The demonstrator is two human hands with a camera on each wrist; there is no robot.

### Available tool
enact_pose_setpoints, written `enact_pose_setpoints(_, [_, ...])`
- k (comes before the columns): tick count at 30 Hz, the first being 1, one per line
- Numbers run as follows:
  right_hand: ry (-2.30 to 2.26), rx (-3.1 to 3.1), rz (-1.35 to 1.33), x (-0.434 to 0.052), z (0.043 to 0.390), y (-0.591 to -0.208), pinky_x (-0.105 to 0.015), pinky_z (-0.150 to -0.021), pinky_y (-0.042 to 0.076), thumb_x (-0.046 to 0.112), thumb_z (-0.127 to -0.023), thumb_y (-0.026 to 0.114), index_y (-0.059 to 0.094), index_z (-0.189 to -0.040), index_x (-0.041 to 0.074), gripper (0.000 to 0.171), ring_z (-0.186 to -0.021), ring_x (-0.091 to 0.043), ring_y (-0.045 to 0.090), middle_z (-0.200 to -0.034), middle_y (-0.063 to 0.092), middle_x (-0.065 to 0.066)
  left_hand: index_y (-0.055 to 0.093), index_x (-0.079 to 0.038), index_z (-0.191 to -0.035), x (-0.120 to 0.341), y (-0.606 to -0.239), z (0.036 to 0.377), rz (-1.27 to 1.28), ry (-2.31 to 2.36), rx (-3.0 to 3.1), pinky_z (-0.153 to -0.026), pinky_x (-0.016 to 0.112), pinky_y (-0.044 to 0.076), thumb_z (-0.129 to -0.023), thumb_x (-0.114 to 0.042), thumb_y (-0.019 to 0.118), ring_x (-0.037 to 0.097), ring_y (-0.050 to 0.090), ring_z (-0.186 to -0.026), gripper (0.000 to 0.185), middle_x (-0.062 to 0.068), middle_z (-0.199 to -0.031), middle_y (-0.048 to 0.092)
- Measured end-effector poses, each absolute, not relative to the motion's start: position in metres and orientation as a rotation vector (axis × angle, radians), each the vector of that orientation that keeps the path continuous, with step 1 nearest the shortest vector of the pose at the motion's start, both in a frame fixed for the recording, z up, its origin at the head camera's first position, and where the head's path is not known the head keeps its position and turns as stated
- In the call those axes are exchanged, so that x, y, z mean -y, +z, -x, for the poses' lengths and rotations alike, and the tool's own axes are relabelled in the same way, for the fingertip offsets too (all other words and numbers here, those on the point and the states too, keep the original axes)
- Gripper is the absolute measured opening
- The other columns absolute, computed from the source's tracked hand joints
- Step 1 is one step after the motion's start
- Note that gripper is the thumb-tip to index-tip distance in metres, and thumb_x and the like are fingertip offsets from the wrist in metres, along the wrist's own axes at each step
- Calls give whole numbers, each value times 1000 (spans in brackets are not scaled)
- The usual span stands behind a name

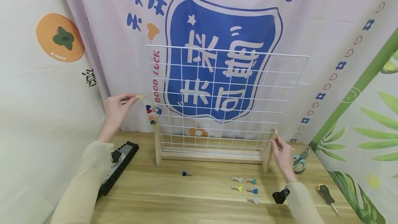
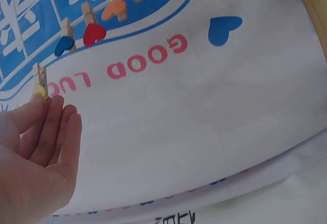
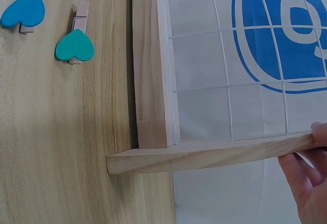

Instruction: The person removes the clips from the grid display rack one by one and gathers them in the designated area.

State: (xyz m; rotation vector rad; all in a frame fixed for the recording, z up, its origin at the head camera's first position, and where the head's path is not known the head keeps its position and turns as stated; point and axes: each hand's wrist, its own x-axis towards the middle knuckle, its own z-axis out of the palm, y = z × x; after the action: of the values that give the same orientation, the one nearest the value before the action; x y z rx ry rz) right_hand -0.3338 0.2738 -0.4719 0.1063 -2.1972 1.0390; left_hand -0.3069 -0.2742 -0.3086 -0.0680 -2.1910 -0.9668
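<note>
Your left hand pinches a yellow heart clip at its fingertips, just beside the left edge of the white wire grid — the grid wire lies at about 3 o'clock from the clip, whose long axis points that way. Four clipped hearts sit at 5 o'clock, below it. Your right hand grips the wooden upright of the stand — well apart from the clip.
</note>
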Motion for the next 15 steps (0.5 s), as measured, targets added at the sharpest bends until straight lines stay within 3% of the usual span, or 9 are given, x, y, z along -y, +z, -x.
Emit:
enact_pose_setpoints(3, [1043, 2204, -107, -274, 333, -472, -45, -79, 53, 5, -97, 61, 67, -110, -11, 22, -98, -47, 69, -105, 70, -31, 74, 2, -107, 280, -312, 301, 81, -979, 2198, -71, -3, 42, -95, -25, 68, -12, 60, -78, 29, 23, -105, 74])
enact_pose_setpoints(6, [1041, 2211, -104, -274, 333, -472, -46, -79, 53, 5, -97, 61, 67, -113, -11, 24, -99, -47, 69, -107, 70, -32, 73, 4, -107, 284, -317, 294, 87, -1001, 2208, -70, -3, 42, -96, -24, 67, -24, 50, -74, 31, 25, -104, 73])
enact_pose_setpoints(12, [1041, 2218, -92, -274, 332, -470, -47, -80, 53, 5, -97, 61, 67, -114, -11, 24, -100, -47, 68, -108, 70, -31, 72, 0, -110, 283, -336, 276, 94, -1022, 2313, -66, 2, 46, -96, -30, 66, -23, 51, -75, 34, 23, -106, 74])
enact_pose_setpoints(15, [1048, 2218, -93, -273, 332, -469, -44, -80, 52, 4, -97, 61, 66, -114, -11, 24, -100, -47, 68, -109, 69, -32, 72, -2, -112, 278, -351, 267, 116, -1008, 2391, -69, 9, 53, -96, -31, 66, -9, 65, -79, 34, 22, -108, 74])
